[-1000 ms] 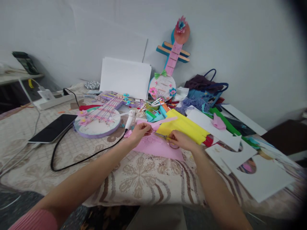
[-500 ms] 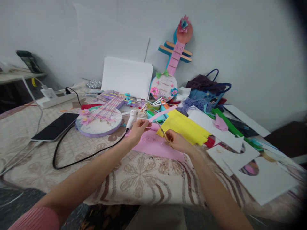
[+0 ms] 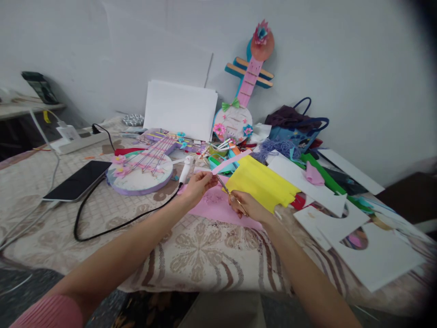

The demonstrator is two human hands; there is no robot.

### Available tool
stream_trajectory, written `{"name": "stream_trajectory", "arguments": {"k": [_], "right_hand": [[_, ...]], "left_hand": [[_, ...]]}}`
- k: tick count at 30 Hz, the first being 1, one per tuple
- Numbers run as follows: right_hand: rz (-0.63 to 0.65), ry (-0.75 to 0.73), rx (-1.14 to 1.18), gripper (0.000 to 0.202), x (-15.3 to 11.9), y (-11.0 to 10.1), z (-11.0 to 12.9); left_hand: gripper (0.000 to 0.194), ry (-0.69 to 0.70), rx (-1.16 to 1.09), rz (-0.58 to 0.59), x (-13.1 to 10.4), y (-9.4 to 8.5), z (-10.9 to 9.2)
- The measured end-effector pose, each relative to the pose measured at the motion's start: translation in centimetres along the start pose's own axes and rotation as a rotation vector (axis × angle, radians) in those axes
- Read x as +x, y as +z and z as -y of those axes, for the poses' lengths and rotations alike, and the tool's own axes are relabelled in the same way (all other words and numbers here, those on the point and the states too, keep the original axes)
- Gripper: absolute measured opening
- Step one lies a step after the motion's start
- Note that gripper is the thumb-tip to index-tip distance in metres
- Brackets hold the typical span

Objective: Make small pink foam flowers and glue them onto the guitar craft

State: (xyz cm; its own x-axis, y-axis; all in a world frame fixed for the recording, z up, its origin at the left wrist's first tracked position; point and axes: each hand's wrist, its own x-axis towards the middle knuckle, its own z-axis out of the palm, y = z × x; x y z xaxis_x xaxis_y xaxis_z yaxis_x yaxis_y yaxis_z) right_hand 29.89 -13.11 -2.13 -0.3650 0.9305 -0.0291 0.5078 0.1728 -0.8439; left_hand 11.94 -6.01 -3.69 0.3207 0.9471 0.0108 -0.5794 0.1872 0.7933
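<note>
My left hand (image 3: 200, 186) is closed in a pinch on one end of a narrow pink paper strip (image 3: 232, 161), which slants up to the right. In my right hand (image 3: 248, 206) is a pair of scissors (image 3: 233, 196), fingers wrapped about the handles. The blades point up and left, their tips close to the left fingertips; whether they touch the strip I cannot tell. Below both hands lies a pink sheet (image 3: 208, 208) with small scraps on it. A yellow sheet (image 3: 262, 182) lies just beyond the right hand.
Left of my hands are a white glue gun (image 3: 185, 169) with a black cord, a round stringed craft instrument (image 3: 141, 175) and a dark tablet (image 3: 78, 180). A taller craft instrument (image 3: 248, 84) leans on the wall. Cut white boards (image 3: 382, 259) lie at right.
The scissors and my right hand have shifted slightly down and left, with the blades now nearer the left fingertips. The strip stays pinched in my left hand.
</note>
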Motion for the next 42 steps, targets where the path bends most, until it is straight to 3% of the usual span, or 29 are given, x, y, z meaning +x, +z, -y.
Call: {"name": "stream_trajectory", "arguments": {"k": [8, 42], "right_hand": [[-0.027, 0.012, 0.018, 0.034, 0.4, 0.3, -0.8], [-0.063, 0.013, 0.13, 0.029, 0.4, 0.9, -0.7]], "left_hand": [[0.023, -0.035, 0.074, 0.096, -0.2, -0.1, 0.4], [0.024, 0.001, 0.091, 0.077, -0.5, 0.3, 0.4]]}}
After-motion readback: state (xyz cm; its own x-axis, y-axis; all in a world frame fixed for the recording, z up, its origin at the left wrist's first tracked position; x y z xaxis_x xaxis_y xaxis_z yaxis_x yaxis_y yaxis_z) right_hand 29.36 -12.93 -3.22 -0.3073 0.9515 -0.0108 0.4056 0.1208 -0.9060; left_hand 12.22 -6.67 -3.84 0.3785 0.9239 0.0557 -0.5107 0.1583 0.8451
